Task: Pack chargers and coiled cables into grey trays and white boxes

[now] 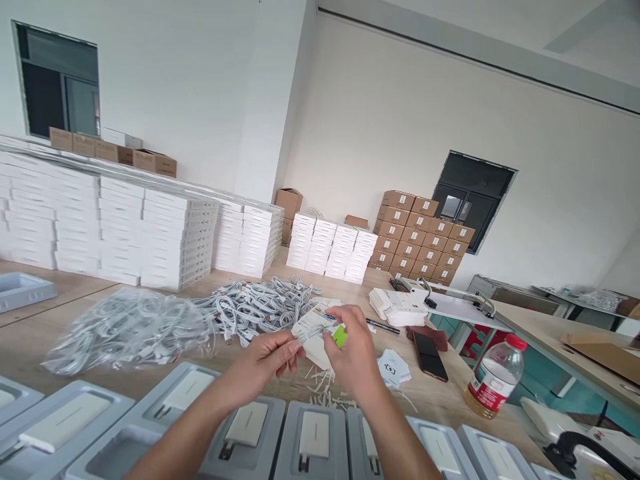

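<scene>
My left hand point(274, 355) is closed, thumb and fingers pinching a bundled light-grey cable point(312, 331) above the table. My right hand point(353, 343) is curved around the cable's other end, its thumb and forefinger apart. Something bright green point(340, 335) shows in the gap between them. White printed paper or card point(316, 350) lies behind and below the cable. Just beyond my hands spreads a heap of grey cables point(255, 307). Below my hands, short white strips point(325, 390) are scattered on the wooden table.
Grey trays point(286, 447) with white charger-like blocks point(315, 435) line the near edge. To the left lies a clear bag of cables point(135, 327). White box stacks point(165, 240) stand behind. At right are cards point(393, 369), a phone point(430, 357) and a bottle point(496, 377).
</scene>
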Motion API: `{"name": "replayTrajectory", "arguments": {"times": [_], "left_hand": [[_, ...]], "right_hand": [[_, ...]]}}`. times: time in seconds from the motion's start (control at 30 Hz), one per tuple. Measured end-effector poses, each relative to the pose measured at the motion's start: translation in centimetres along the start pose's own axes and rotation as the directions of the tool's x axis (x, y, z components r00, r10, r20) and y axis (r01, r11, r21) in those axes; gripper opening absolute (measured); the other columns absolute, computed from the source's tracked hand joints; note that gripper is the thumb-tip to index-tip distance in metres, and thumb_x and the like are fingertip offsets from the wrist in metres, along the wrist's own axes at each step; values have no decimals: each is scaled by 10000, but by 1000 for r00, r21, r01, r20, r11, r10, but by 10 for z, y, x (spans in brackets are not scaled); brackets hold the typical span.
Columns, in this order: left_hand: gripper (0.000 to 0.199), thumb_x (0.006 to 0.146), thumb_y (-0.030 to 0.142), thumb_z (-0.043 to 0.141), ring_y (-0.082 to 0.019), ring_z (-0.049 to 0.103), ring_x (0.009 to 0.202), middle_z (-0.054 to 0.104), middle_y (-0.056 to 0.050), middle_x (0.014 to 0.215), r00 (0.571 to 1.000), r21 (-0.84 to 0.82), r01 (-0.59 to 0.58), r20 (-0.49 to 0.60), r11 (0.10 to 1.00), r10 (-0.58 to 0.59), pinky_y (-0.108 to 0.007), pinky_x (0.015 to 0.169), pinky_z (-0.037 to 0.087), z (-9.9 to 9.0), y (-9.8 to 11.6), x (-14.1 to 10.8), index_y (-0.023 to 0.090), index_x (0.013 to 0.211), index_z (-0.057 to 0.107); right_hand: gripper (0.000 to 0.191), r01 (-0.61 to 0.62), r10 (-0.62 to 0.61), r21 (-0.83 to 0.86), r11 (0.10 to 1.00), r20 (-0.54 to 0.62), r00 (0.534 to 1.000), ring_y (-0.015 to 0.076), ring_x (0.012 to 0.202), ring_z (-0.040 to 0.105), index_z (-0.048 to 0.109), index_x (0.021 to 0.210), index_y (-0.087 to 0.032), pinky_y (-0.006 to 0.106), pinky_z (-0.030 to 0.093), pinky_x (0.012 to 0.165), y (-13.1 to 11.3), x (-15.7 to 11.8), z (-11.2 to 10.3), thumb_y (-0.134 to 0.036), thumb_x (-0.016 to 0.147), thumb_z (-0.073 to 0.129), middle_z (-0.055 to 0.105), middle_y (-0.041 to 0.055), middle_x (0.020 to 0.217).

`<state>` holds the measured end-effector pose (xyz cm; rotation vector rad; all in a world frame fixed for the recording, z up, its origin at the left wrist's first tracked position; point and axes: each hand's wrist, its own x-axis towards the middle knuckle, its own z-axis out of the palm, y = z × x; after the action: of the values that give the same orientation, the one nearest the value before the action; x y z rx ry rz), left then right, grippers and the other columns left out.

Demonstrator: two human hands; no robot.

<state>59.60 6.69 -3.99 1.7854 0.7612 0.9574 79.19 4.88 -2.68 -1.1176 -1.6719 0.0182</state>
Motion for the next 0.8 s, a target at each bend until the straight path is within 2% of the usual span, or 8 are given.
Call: {"name": "replayTrajectory", "arguments": {"times": [0.07, 0.13, 0.27, 0.33, 0.4, 0.53, 0.63, 0.8], "left_hand": [[340, 901, 503, 530, -147, 466, 655, 565, 10, 714, 999, 137, -28, -14, 990, 30, -259, 630, 362, 0, 1, -1, 201, 775, 623], [281, 892, 471, 555, -139, 446, 643, 534, 23, 711, 999, 172, -40, -23, 984, 44, -252, 615, 355, 1, -1, -1, 212, 798, 609], [197, 875, 402, 597, -157, 529, 702, 575, 20, 779, 997, 16, -35, -66, 999, 36, -249, 627, 391, 6, -7, 0, 253, 992, 545], [310, 857, 387, 628, -178, 579, 780, 626, -5, 896, 996, -87, -32, -85, 996, 24, -251, 638, 410, 7, -7, 1, 275, 1106, 482], [379, 849, 414, 639, -189, 587, 770, 645, -17, 895, 998, -139, 14, -54, 990, -22, -256, 625, 414, 8, -5, 1, 272, 1158, 473], [338, 880, 533, 544, -173, 547, 638, 652, -36, 824, 989, -123, 134, 80, 983, -125, -258, 549, 361, 8, 0, 1, 214, 929, 644], [372, 877, 548, 536, -166, 533, 633, 658, -46, 867, 986, -101, 142, 107, 985, -131, -249, 528, 325, 7, 0, 0, 207, 878, 682], [345, 895, 522, 512, -183, 537, 661, 650, -38, 871, 993, -3, 91, 78, 996, -90, -261, 589, 372, 5, 1, -2, 220, 905, 678]], "right_hand": [[368, 62, -62, -2, 998, 46, 997, 254, 1221, 510, 637, 1127, -237, 418, 450, 989, 5, 3, -8, -114, 799, 523, 551, 100, 1305], [316, 70, -69, -1, 998, 124, 990, 254, 1263, 491, 642, 1147, -241, 442, 410, 1045, 11, 6, -14, -167, 865, 520, 551, 95, 1346], [248, -29, 18, 29, 999, 329, 944, 228, 992, 651, 681, 1115, -235, 370, 508, 863, 15, 5, -14, -329, 902, 596, 713, 62, 1085], [230, -59, 35, 62, 996, 328, 944, 210, 934, 668, 695, 1095, -238, 326, 516, 796, 12, 4, -9, -287, 881, 629, 729, 45, 1049], [215, -43, 13, 98, 994, 288, 958, 191, 914, 668, 710, 1061, -250, 294, 508, 771, 7, 3, -5, -205, 867, 628, 733, 29, 1016], [220, 27, -49, 83, 996, 273, 961, 160, 796, 655, 737, 949, -264, 260, 481, 705, -1, 2, -1, -113, 860, 605, 720, 0, 868], [177, 55, -64, 42, 998, 250, 966, 155, 772, 654, 733, 910, -247, 259, 477, 722, 1, 2, -1, -116, 861, 625, 719, -5, 835], [165, 192, -133, -204, 960, 270, 954, 169, 750, 636, 706, 876, -240, 279, 446, 700, 4, 2, -3, -154, 920, 573, 707, 5, 803]]}}
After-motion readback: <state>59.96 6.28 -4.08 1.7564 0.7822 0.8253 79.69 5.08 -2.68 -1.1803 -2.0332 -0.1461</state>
